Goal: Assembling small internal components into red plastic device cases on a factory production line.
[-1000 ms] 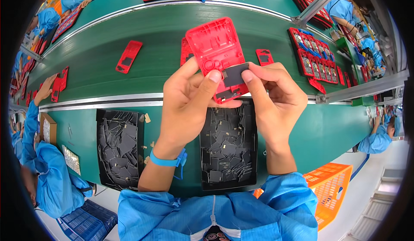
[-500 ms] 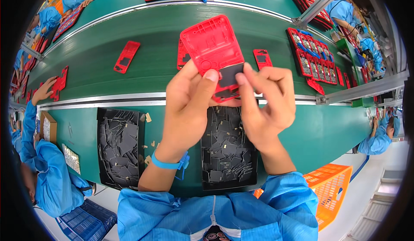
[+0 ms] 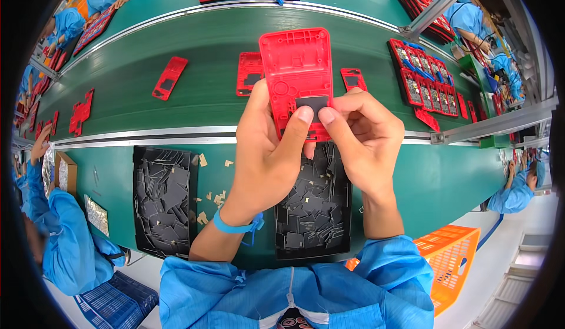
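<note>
A red plastic housing [image 3: 296, 58] is held up over the table edge, its ribbed inner side facing me. In its lower half lies a dark square foam-like pad [image 3: 313, 101]. My left hand [image 3: 273, 147] is closed round the housing's left side, its thumb pressing on the pad. From the right, my right hand [image 3: 368, 141] grips the lower edge; its thumb also bears on the pad and its other fingers curl behind. Below my hands stands a black tray [image 3: 349, 223] of loose dark pads, partly covered by them. A second black tray [image 3: 193, 211] of similar pads is to the left.
Across the green conveyor [image 3: 212, 105] lie several red housings, one beside a worker's side at left [image 3: 81, 112]. A tray of red assemblies [image 3: 424, 73] is at right, near a metal bar [image 3: 500, 120]. Small tan scraps [image 3: 203, 217] litter the table. An orange crate [image 3: 450, 258] stands lower right.
The housing has turned more upright and shifted slightly right. The dark pad, tilted in my right fingers before, now lies flat in the housing under both thumbs. Housings on the conveyor have shifted left.
</note>
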`<action>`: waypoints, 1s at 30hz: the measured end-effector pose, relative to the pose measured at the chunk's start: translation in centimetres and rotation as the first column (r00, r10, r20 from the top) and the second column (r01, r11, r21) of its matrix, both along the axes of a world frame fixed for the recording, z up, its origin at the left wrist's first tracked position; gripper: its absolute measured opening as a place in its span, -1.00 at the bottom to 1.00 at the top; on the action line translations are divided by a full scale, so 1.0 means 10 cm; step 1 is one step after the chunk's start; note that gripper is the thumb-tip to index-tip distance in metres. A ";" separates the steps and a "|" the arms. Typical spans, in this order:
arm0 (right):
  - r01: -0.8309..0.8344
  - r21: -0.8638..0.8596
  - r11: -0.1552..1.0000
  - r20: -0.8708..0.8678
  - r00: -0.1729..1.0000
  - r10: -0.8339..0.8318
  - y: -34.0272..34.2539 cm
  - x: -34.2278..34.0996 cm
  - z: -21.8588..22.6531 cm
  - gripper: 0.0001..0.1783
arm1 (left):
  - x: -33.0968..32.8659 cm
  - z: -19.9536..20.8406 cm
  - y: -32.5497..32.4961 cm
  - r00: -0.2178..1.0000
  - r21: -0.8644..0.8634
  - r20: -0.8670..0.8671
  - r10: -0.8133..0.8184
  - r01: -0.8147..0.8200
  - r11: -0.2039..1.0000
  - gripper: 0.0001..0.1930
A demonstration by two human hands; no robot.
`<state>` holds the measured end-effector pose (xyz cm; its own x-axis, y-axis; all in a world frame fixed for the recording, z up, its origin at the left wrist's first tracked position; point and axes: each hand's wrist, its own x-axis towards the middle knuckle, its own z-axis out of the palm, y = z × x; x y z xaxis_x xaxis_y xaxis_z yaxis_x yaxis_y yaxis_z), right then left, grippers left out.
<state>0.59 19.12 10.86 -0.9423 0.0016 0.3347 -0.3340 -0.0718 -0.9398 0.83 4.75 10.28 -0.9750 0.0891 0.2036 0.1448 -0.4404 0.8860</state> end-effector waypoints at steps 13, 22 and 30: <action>0.074 0.163 0.984 -0.213 0.976 -0.038 0.19 -0.05 -0.11 -0.81 | -0.01 0.02 0.11 0.994 -0.060 -0.051 -0.100 0.097 0.993 -0.68; 0.495 0.536 0.684 -0.130 0.849 -0.513 1.43 -0.88 -0.61 -0.75 | -0.13 -0.04 0.01 0.999 -0.183 0.033 0.021 -0.015 0.983 -0.49; 0.610 0.683 0.401 -0.412 0.775 -0.479 2.20 -0.75 -1.18 -0.80 | -0.13 -0.05 -0.04 0.997 -0.183 0.072 -0.034 0.047 0.982 -0.54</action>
